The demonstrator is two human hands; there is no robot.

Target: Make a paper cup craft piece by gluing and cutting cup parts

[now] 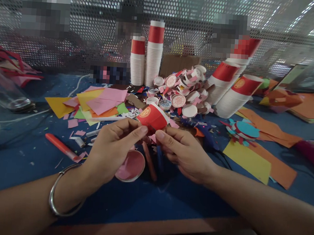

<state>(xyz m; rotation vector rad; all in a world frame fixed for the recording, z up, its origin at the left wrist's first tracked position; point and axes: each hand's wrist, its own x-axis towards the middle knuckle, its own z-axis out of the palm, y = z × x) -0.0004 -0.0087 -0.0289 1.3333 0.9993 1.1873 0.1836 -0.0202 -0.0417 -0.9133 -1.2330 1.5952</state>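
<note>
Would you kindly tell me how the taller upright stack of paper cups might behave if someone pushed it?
The taller upright stack of paper cups would probably tip easily, being tall and narrow. It might also split apart, being many nested cups rather than one piece.

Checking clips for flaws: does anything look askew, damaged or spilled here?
Yes. The cup stacks at right lean, unlike the upright middle pair, though camera angle may exaggerate this. The red piece between the left hand and right hand looks cut from a cup. Pink scraps litter the blue table.
</note>
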